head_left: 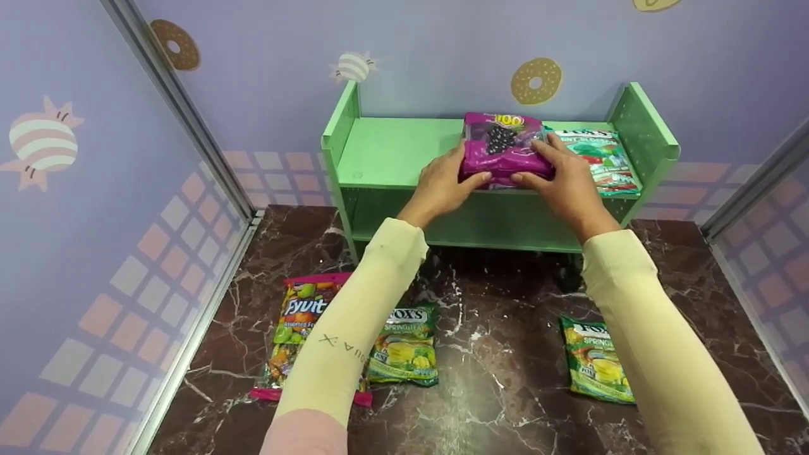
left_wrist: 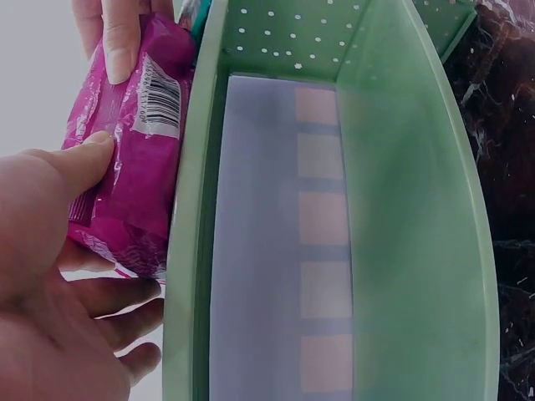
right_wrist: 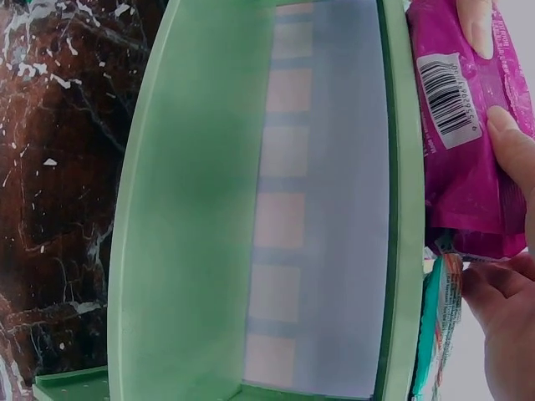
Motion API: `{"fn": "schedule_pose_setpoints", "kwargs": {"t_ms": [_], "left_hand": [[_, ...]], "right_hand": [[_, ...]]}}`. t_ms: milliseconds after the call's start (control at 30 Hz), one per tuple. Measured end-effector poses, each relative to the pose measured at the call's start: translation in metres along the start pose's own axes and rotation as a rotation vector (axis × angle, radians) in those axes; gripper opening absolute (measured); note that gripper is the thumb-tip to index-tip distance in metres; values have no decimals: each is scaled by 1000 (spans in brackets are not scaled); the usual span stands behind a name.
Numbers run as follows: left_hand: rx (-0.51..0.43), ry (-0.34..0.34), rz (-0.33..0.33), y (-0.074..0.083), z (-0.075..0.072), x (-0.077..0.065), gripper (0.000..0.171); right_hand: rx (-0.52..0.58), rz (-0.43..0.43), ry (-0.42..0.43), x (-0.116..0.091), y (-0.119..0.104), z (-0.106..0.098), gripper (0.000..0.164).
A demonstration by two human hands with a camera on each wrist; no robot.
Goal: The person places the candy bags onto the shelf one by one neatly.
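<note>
A purple candy bag [head_left: 502, 142] with a dark-berry print is at the top shelf of a small green rack [head_left: 404, 151]. My left hand [head_left: 442, 180] grips its left side, thumb on the near face. On the opposite side my right hand [head_left: 569, 180] holds it, thumb also in front. In the left wrist view the purple bag [left_wrist: 138, 159] shows a barcode on its near face, close over the shelf edge. A teal Fox's candy bag [head_left: 597, 158] lies on the shelf just right of the purple one, beside my right fingers.
On the dark marble floor lie a Fyvit candy bag [head_left: 297, 328], partly behind my left sleeve, and a green Fox's bag [head_left: 404, 347]. Another green Fox's bag [head_left: 597, 360] is partly behind my right sleeve. The rack's lower shelf [head_left: 468, 218] sits below; patterned walls stand on both sides.
</note>
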State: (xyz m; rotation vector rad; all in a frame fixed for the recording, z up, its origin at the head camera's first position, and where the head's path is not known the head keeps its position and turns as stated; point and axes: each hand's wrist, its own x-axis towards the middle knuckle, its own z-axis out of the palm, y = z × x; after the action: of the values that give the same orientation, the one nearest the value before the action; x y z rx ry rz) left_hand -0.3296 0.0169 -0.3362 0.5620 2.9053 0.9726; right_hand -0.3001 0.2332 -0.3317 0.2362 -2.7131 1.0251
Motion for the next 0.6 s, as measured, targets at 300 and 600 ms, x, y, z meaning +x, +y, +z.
{"fn": "schedule_pose_setpoints", "kwargs": {"t_ms": [300, 600], "left_hand": [[20, 3, -1, -1, 3, 5, 82], [49, 23, 13, -2, 2, 6, 82]], "right_hand": [[-49, 11, -16, 2, 1, 0, 75], [-85, -20, -18, 6, 0, 0, 75]]}}
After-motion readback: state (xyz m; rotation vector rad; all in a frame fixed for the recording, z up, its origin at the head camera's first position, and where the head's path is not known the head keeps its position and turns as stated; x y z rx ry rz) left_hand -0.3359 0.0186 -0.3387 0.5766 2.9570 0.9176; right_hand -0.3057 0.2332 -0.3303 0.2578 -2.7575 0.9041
